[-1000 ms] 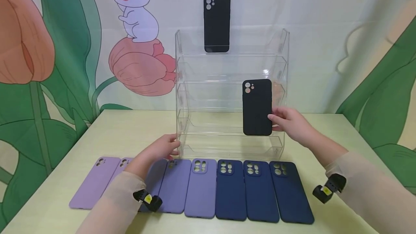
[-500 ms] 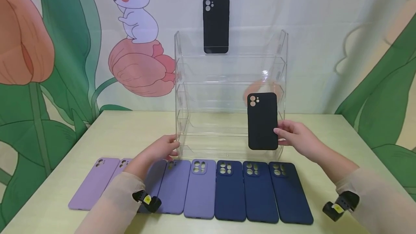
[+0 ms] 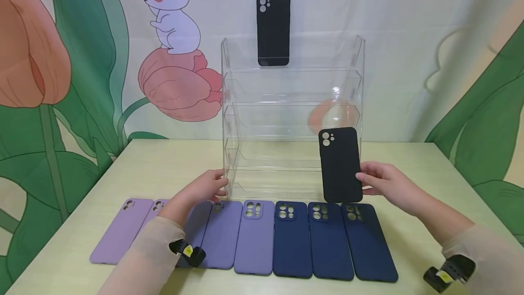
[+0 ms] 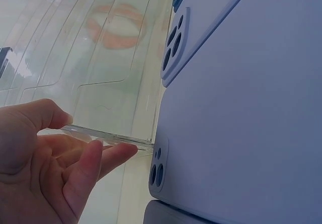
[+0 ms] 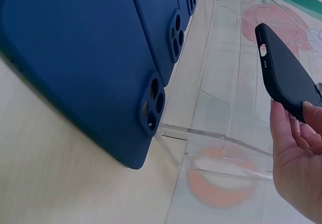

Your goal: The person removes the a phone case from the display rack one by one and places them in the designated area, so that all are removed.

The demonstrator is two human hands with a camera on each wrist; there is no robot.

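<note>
My right hand (image 3: 382,180) pinches a black phone case (image 3: 340,167) by its right edge, thumb in front. The case stands nearly upright, slightly tilted, in front of the lower right part of a clear tiered display rack (image 3: 293,103). In the right wrist view the fingers lie behind the case (image 5: 289,75) and its bottom edge with the port hole shows. My left hand (image 3: 206,186) grips the rack's lower left side panel; in the left wrist view the thumb lies on one side of that panel (image 4: 108,135) and fingers on the other. Another black phone case (image 3: 273,31) stands upright in the top tier.
A row of phone cases lies on the table (image 3: 413,163) before the rack: several purple ones, such as this purple case (image 3: 254,240), then three navy ones, including the rightmost navy case (image 3: 371,245). My left forearm covers part of the row. A printed curtain (image 3: 409,58) hangs behind.
My right hand has moved down and to the right with the black phone case, from in front of the rack's middle tiers to its lower right. The left hand keeps its grip on the rack.
</note>
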